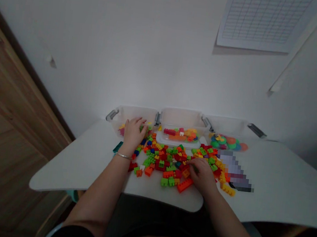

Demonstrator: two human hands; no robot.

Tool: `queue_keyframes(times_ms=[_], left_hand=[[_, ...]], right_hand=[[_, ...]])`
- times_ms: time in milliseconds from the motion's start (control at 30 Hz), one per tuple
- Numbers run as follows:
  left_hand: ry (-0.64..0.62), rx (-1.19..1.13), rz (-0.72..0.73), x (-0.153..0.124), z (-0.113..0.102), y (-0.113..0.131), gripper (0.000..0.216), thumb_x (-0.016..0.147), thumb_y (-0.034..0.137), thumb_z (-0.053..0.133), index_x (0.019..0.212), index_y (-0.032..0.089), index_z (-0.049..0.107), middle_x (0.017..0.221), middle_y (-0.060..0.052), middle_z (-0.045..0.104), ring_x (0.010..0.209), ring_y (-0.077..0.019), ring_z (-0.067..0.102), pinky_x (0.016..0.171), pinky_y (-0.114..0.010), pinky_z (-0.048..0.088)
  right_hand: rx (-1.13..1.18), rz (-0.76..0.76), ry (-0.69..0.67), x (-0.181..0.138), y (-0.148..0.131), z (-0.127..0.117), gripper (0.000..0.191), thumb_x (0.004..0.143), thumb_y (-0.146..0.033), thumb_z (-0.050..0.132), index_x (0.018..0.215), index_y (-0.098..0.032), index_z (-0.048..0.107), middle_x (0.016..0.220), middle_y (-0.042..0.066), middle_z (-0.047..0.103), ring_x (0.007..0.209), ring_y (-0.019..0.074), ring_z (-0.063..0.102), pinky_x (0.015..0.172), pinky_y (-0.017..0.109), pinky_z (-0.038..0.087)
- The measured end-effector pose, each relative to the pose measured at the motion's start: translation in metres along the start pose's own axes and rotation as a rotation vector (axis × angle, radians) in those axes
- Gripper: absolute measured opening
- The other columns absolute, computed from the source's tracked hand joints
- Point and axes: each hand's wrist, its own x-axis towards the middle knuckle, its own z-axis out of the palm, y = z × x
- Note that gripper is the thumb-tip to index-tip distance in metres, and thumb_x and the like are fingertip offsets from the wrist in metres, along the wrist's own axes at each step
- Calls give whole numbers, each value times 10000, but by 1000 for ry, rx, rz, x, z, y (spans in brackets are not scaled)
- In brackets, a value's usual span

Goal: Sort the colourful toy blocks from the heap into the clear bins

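Reaching over the left box [123, 113] with the left hand [133, 134], fingers loosely spread above the small pieces inside; cannot tell whether gripping any. Dipping the right hand [204, 178] to the right part of the heap of toy blocks [165, 164], thumb and fingers bent close together right at the top pieces; cannot tell whether pinching one. Piled on the white tabletop [279, 180], mostly left of the right fingertips and to the right of the left wrist. Lying just beside the right hand, on the near side: a long orange block [184, 185].
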Motion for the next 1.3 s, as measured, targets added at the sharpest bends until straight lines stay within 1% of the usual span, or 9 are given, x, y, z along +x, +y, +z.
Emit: queue_keyframes(times_ms=[100,167,267,367,500,600,800,1133,1300], left_hand=[[111,0,-81,-25,-17,-6,327,906,316,451,1074,170,691,1223,-107,628,1154,-227,557,1033,-357,411],[128,98,-194,-44,-28,-12,334,914,343,431,1051,181,690,1137,-111,648,1085,-256,584,990,-391,442],[-54,239,-269,-71,-36,-27,388,903,417,455,1114,181,680,1223,-145,622,1164,-319,551,1021,-477,412],[-226,314,-339,-87,-26,-45,505,909,469,431,1286,174,591,1437,-168,477,1347,-370,390,1066,-547,348],[-384,275,-345,-95,-4,-59,581,919,492,403,1391,167,495,1460,-159,457,1385,-325,366,1114,-487,317],[-348,244,-335,-97,5,-56,589,923,484,392,1383,135,507,1449,-186,452,1356,-322,412,1127,-431,316],[-340,208,-358,-94,8,-40,571,906,454,426,1374,138,511,1442,-201,451,1327,-336,449,1086,-468,367],[-214,55,-544,-91,25,-17,657,840,390,549,1448,194,395,1522,-194,334,1405,-376,314,1099,-539,315],[-208,25,-553,-92,19,-8,641,872,398,514,1458,179,372,1532,-207,305,1421,-387,268,1105,-568,292]], right_hand=[[-7,4,-2,0,0,0,191,819,-149,502,874,-202,677,875,69,701,904,235,616,836,407,498],[-12,12,-4,-1,0,0,192,818,-146,505,875,-203,680,877,69,702,904,235,616,832,402,496],[-6,15,-10,0,-2,-2,191,818,-146,512,870,-211,683,870,65,703,897,233,619,822,394,496],[-9,5,-11,0,-3,-2,191,820,-148,511,867,-211,686,865,65,705,887,232,622,819,394,496],[-7,17,-4,1,-2,-2,190,820,-150,511,868,-208,686,862,65,705,879,230,623,812,394,496],[-5,24,-6,0,-2,-1,189,817,-153,515,869,-214,685,869,63,707,879,230,623,805,393,495],[-5,24,-8,0,-3,-3,193,816,-151,507,864,-210,685,865,66,707,891,236,620,810,398,496],[7,26,-7,0,-4,-1,190,824,-158,507,865,-211,685,868,69,702,893,234,617,829,404,488],[21,34,-7,-1,-3,-1,188,828,-157,506,866,-213,682,872,67,701,895,229,614,828,395,491]])
